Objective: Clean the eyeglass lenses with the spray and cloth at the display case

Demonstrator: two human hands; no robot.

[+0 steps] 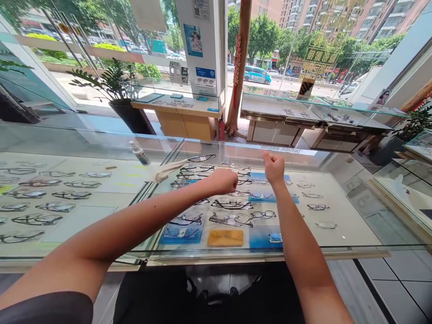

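Through the head camera I see the left hand curled into a fist over the glass case, above the middle rows of eyeglasses. The right hand, also a fist, is farther forward, near the case's far edge; I have a gap between them. I cannot tell whether either encloses anything. Left of both, a spray bottle and a cloth bound my room; rightward, glass runs past the right forearm to the side edge.

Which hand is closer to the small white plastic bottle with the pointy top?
Left. The left hand is to the right of the bottle; the right hand is even farther to the right.
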